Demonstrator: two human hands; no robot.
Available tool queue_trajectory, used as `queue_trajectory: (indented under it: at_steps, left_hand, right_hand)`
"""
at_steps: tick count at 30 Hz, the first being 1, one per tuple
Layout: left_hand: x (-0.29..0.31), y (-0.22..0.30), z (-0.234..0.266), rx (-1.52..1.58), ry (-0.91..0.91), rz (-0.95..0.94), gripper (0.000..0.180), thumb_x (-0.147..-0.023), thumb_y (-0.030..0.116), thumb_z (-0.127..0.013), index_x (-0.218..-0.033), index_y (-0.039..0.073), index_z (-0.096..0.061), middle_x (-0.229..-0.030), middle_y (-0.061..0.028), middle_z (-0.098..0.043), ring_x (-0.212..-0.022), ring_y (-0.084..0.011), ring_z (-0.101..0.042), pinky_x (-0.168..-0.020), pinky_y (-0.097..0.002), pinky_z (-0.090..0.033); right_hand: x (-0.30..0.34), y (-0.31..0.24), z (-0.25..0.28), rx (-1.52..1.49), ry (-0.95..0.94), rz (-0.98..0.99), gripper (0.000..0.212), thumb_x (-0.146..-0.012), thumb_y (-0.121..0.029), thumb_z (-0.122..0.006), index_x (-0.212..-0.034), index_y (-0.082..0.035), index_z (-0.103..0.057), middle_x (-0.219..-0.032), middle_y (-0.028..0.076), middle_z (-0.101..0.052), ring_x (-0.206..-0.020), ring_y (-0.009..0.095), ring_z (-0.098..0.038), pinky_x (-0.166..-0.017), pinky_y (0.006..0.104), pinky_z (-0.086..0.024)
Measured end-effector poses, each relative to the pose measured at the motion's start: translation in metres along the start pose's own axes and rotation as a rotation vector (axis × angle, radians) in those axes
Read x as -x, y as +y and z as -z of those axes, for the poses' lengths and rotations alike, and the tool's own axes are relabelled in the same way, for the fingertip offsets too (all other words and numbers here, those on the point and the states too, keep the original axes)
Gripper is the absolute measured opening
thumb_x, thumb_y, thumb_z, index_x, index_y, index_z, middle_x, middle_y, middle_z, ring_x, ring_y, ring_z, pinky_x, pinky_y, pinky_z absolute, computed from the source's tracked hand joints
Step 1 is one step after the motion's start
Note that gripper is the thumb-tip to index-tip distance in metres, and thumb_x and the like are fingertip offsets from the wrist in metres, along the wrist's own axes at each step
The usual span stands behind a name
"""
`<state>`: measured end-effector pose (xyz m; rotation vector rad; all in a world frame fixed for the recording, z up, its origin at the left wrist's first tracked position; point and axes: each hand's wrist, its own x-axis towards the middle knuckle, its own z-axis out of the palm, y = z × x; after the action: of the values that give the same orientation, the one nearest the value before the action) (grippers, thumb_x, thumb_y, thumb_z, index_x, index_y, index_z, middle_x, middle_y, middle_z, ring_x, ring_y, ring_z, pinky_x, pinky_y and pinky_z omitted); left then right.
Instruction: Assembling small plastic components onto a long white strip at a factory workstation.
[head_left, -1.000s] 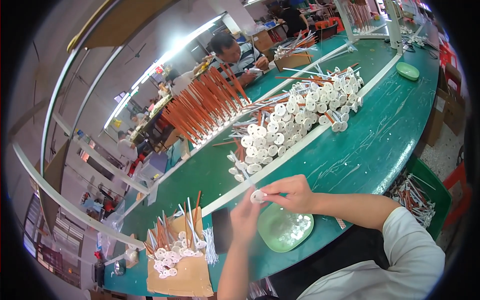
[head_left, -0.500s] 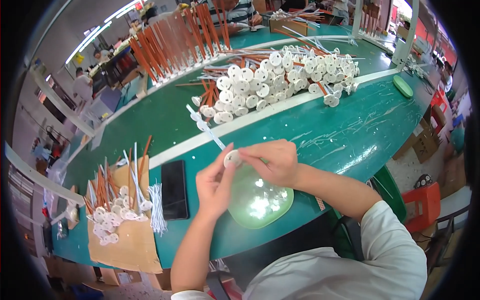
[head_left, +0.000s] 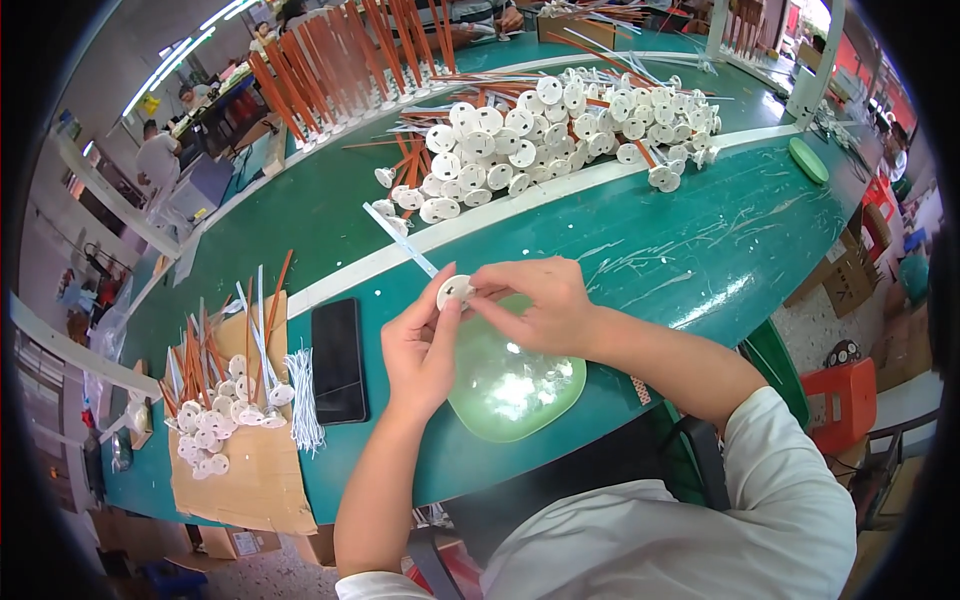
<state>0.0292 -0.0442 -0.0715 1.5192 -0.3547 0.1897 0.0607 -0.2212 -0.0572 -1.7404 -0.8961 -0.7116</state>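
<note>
My left hand pinches a white round disc between thumb and fingers, its slotted face turned up. A pale flat strip runs from behind the disc toward the far left. My right hand is closed at the disc's right edge, thumb and fingertips pressed together there. Whether those fingertips also hold something small is hidden. Below both hands lies a shallow green dish with a shiny bottom.
A big pile of white discs on strips lies across the table. Brown strips stand in a row behind it. On the left are cardboard with more discs, a bundle of white ties and a black phone.
The whole view has shifted a little. My hands still hold the disc over the dish, and my right fingertips have moved slightly along its edge.
</note>
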Motion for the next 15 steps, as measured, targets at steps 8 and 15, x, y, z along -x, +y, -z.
queue_trajectory:
  at_steps: [8,15]
  left_hand:
    - [0.0001,-0.0023,-0.0005,-0.166,0.042,-0.066,0.033,-0.098,0.002,-0.058,-0.131,0.0,-0.062,-0.103,-0.0114,-0.072,-0.09,-0.0127,-0.07,-0.081,-0.0262,-0.056]
    - [-0.0016,-0.0007,0.003,-0.175,0.058,-0.022,0.033,-0.1,0.005,-0.055,-0.132,-0.006,-0.057,-0.113,-0.0147,-0.069,-0.099,-0.0193,-0.07,-0.086,-0.0295,-0.057]
  right_hand:
    - [0.0007,0.0053,0.0037,0.108,-0.101,0.023,0.015,-0.08,-0.001,-0.073,-0.095,-0.002,-0.07,-0.085,0.011,-0.073,-0.075,0.026,-0.072,-0.065,0.0309,-0.058]
    - [-0.0048,0.0065,0.0049,-0.336,-0.073,-0.596,0.014,-0.085,0.002,-0.068,-0.099,0.003,-0.068,-0.093,0.012,-0.073,-0.08,0.019,-0.072,-0.072,0.0304,-0.058]
